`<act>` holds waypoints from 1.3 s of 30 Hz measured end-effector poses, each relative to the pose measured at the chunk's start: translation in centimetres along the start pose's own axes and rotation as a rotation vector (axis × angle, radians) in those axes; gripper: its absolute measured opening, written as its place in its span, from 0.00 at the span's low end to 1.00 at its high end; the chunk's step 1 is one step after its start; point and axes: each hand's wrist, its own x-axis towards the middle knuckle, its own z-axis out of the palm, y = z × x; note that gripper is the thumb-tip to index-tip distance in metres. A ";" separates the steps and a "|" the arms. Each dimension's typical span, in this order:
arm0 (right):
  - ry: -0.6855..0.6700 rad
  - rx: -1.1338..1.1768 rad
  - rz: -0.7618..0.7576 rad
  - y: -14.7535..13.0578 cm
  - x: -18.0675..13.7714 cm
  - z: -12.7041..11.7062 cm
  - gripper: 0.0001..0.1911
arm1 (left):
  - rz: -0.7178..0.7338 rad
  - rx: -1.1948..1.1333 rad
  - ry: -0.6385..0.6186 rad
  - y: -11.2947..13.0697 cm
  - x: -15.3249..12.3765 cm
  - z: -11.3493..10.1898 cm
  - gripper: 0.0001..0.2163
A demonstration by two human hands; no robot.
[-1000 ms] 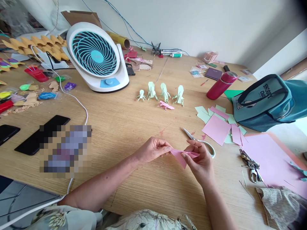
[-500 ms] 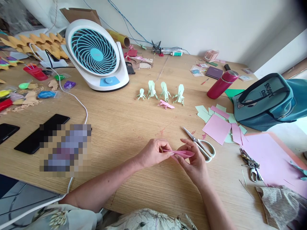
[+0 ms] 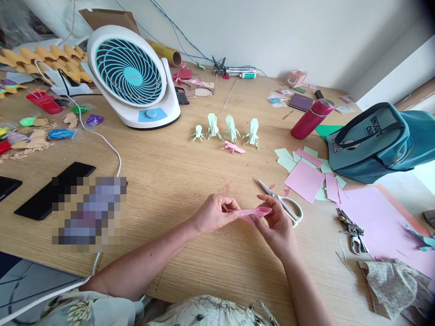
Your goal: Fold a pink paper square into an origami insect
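Both my hands hold a folded piece of pink paper (image 3: 253,213) just above the wooden table (image 3: 176,172). My left hand (image 3: 215,213) pinches its left end with curled fingers. My right hand (image 3: 277,224) grips its right end between thumb and fingers. White-handled scissors (image 3: 283,203) lie on the table just beyond my right hand. Farther back stand several pale green origami figures (image 3: 231,129) with a small pink origami figure (image 3: 233,147) in front of them.
A white and teal fan (image 3: 131,77) stands at the back left, its white cable (image 3: 108,149) trailing forward. Black phones (image 3: 54,190) lie left. Pink and green paper squares (image 3: 307,174), a red bottle (image 3: 311,118), a teal bag (image 3: 377,140), keys (image 3: 351,231) and a large pink sheet (image 3: 384,226) fill the right.
The pink paper went from hanging open as a pointed flap to lying flattened and narrow between my hands. Both hands stayed close together near the scissors.
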 end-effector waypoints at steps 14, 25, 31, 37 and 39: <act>-0.014 0.175 0.128 -0.6 0.2 -0.6 0.25 | -0.117 -0.139 -0.019 -0.3 0.4 -0.5 0.12; 0.016 0.075 0.145 -0.4 0.1 0.2 0.24 | -0.051 0.098 -0.012 -0.3 0.3 -0.2 0.12; -0.019 0.026 0.127 -0.2 -0.5 1.0 0.24 | 0.012 0.220 0.018 -0.3 -0.1 0.5 0.17; 0.067 0.068 0.117 -0.6 1.0 -0.3 0.24 | -0.080 0.009 0.000 -1.1 0.5 -0.1 0.17; 0.175 0.099 0.066 -0.7 0.9 -1.6 0.23 | -0.112 -0.092 0.017 -1.5 0.9 -0.5 0.17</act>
